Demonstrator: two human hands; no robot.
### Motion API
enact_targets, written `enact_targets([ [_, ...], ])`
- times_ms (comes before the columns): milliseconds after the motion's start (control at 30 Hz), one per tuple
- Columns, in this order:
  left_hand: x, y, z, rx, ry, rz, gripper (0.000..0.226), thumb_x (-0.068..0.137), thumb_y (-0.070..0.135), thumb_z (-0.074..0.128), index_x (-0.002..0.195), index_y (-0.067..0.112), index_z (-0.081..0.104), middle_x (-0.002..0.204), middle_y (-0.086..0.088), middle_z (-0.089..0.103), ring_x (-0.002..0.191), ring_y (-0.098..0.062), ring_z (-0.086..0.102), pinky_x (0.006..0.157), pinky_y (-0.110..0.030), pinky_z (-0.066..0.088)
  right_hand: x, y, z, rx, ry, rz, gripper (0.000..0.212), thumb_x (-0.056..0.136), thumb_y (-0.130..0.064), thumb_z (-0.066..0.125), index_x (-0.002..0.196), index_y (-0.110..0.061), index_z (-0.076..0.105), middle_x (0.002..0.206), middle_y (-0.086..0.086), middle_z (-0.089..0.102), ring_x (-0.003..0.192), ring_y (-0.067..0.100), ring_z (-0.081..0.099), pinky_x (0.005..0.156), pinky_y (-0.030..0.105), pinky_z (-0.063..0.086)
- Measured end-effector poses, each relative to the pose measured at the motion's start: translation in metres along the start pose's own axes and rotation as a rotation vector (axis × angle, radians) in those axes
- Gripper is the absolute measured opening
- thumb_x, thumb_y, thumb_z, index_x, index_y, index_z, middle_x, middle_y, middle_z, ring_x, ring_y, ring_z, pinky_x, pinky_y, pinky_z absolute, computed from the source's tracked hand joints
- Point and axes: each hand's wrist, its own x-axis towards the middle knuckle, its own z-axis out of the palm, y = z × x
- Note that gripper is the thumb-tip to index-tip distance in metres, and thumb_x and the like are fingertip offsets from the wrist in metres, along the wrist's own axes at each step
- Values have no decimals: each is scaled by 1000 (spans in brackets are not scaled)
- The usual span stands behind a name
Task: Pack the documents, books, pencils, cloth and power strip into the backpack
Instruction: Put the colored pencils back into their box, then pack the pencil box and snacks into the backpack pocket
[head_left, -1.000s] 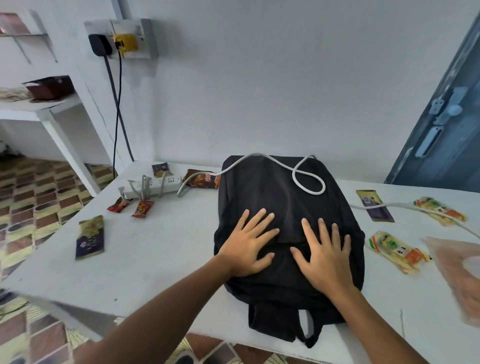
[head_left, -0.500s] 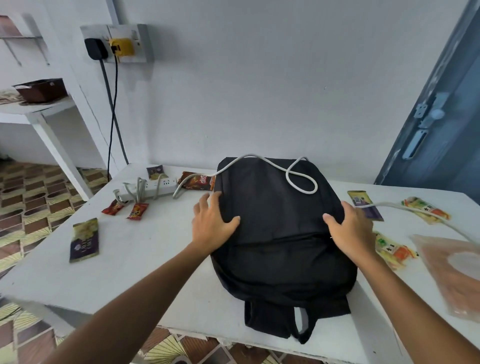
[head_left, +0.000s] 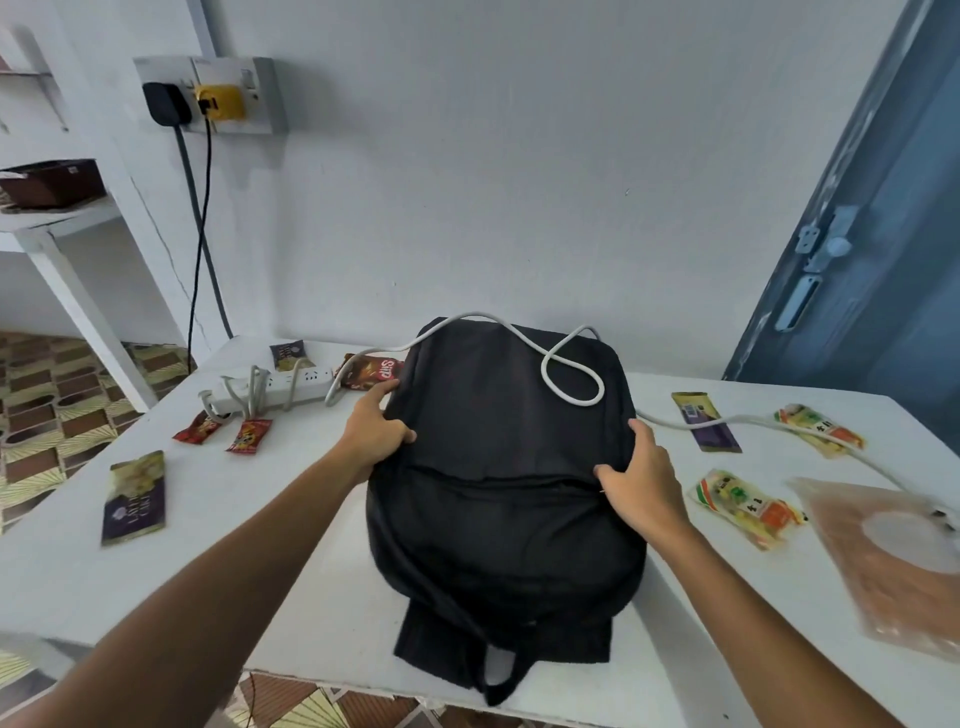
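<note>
From the head camera, you are looking down at a black backpack (head_left: 498, 483) lying flat on the white table (head_left: 270, 525), its straps hanging over the near edge; your left hand (head_left: 375, 428) is gripping the bag's left side, thumb on top of the fabric and fingers curling round the edge; your right hand (head_left: 641, 480) is gripping the right side the same way, thumb pressing on the front panel and fingers wrapping the edge. A white cable (head_left: 569, 374) is looping across the top of the bag and trailing off to the right over the table; its other end is running left to the power strip (head_left: 275, 384), which is lying near the far left corner, well apart from your hands. Just beside the strip a brown snack packet (head_left: 371, 370) is touching the bag's upper left corner; two small red packets (head_left: 223, 430) are lying in front of the strip; a dark purple packet (head_left: 134, 499) is lying near the left edge. To the right, a purple bar (head_left: 705, 422) and two yellow-orange packets (head_left: 745, 501) are lying beside the bag; a pinkish plastic sleeve (head_left: 893, 561) is lying at the far right; its contents are too blurred to tell. On the wall, a socket (head_left: 213, 93) is holding a black plug and a yellow one.
</note>
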Motion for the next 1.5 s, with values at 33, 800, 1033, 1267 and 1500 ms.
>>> enact_targets([
  [33,2,0,-3,18,-2,4,74,76,-15,61,136,25,45,93,-9,60,80,-20,62,68,-30,53,-3,-1,4,-25,-14,-8,70,88,-24,58,147,-24,22,134,13,42,107,34,54,83,37,40],
  [800,-29,-64,31,271,220,261,57,93,16,58,145,17,35,142,-6,47,131,-26,44,109,-40,36,-15,40,47,-139,308,-185,53,89,-19,58,140,-12,45,97,16,54,95,32,50,72,42,49],
  [1033,-30,-69,31,263,226,243,56,93,18,58,145,18,36,143,-5,46,131,-26,44,109,-42,37,-16,46,51,-122,371,-229,53,85,-29,45,133,-7,53,91,17,58,89,33,51,68,42,48],
  [1267,-29,-71,28,730,364,428,56,86,23,63,137,14,42,137,-13,46,124,-34,39,99,-52,37,-14,46,47,-273,309,-209,52,89,-31,47,137,-12,47,112,17,61,99,35,54,79,48,43],
  [1500,-16,-35,28,1084,83,1111,45,65,8,71,109,10,65,125,-19,57,123,-40,47,99,-60,39,11,70,-14,-4,292,-238,32,93,-17,50,122,-5,60,125,11,59,120,29,50,100,36,39],
])
